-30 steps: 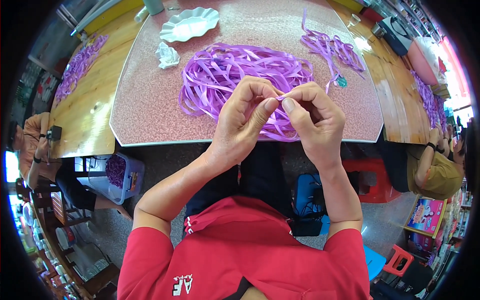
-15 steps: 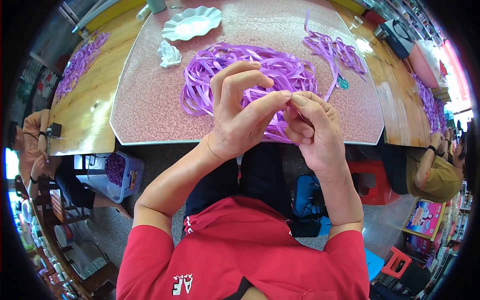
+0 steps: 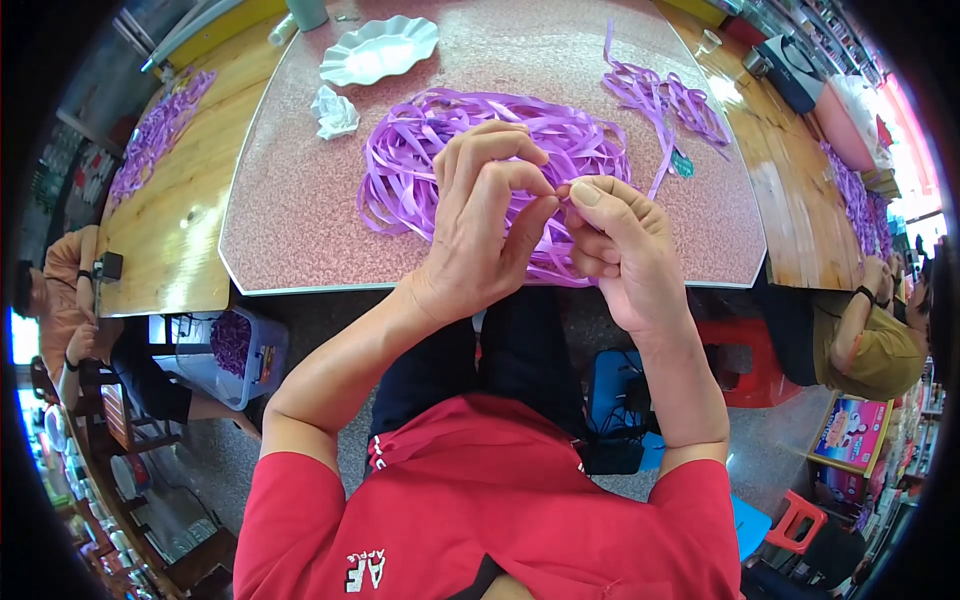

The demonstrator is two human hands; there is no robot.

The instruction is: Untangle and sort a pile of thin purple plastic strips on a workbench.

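Observation:
A large tangled heap of purple ribbon (image 3: pixel 400 165) lies on the speckled pink table in front of me. Over its near part my left hand (image 3: pixel 472 220) is closed in a pinch, thumb and index fingertip together. Close against it, my right hand (image 3: pixel 635 250) pinches too, thumb on index finger, the other fingers curled in. The fingertips of both hands almost meet; whatever thin thing sits between them is too small to make out. Ribbon shows behind and just below the fingers.
A white wavy-edged dish (image 3: pixel 380 52) and a crumpled white tissue (image 3: pixel 335 113) sit at the far left of the table (image 3: pixel 290 210). A smaller ribbon bunch (image 3: pixel 665 95) with a green tag (image 3: pixel 682 163) lies far right. People sit at wooden tables on both sides.
My left fingertips have shifted slightly left and down, and its raised fingers have curled in, index now meeting thumb. My right hand has moved a little left, still pinching.

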